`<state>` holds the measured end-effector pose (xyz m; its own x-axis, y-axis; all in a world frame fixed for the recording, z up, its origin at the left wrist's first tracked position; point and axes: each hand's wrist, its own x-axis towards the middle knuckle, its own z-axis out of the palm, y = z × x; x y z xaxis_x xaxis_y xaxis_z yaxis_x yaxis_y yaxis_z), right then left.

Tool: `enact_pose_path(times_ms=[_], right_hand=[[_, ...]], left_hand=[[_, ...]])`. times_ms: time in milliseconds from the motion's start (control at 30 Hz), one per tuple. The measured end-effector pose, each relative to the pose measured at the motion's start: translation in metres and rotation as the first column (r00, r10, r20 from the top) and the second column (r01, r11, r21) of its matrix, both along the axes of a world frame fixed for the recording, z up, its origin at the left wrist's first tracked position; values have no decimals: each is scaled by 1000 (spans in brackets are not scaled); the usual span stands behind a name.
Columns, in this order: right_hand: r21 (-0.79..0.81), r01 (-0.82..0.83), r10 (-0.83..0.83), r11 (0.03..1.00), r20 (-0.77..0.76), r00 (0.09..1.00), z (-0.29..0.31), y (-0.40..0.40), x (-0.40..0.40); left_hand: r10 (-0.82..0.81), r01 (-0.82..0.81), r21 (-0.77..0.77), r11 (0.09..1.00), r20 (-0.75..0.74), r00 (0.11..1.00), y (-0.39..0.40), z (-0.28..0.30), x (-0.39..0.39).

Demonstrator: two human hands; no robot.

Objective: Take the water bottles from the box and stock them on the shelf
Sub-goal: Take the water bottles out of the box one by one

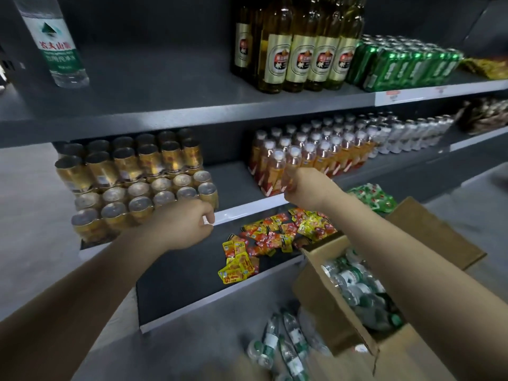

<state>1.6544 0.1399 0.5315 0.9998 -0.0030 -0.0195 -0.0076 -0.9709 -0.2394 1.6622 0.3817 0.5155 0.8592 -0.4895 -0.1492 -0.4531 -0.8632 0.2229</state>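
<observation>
Water bottles (360, 295) lie in the open box (327, 306), some (283, 345) just beside it on the floor, one (52, 39) already on the shelf (165, 105) above; both hands, left (187, 224) and right (305, 188), are loosely curled and empty, so reaching down for another bottle seems next

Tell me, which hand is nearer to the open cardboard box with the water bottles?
The right hand. It is above the cardboard box, in front of the orange drink bottles. The left hand is further left, by the gold cans at the shelf edge.
</observation>
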Motion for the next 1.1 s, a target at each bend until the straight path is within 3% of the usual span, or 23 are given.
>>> enact_pose_path(times_ms=[367, 500, 767, 1100], right_hand=[[4, 160, -159, 987, -79, 984, -38, -96, -62], [6, 171, -168, 985, -153, 974, -60, -143, -78], [-88, 173, -190, 981, -249, 950, -104, -248, -103], [-24, 141, -139, 990, -381, 914, -168, -356, -105]], left_hand=[[-126, 129, 15, 992, -128, 984, -86, -32, -28], [-184, 177, -49, 983, -188, 965, -132, -47, -44], [-105, 88, -80, 993, -249, 963, -231, -91, -69], [-103, 75, -103, 992, -297, 949, -336, -156, -70]])
